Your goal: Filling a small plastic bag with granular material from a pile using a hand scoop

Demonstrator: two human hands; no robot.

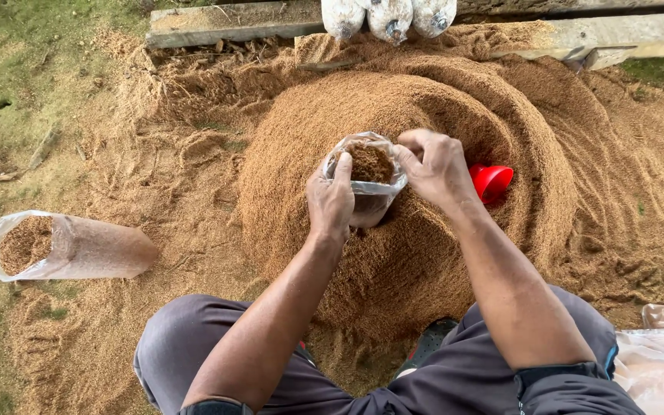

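Left hand [330, 201] gripped the sawdust-filled plastic bag [368, 181]; right hand [433, 165], fingers curled, pinched its rim above the sawdust pile [393, 261].

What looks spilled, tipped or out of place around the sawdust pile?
One filled clear plastic bag lies tipped on its side at left, mouth open. The small red plastic scoop sits half-buried in the brown sawdust mound.

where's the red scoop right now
In the head view, the red scoop lies on the sawdust pile, just right of the right hand.
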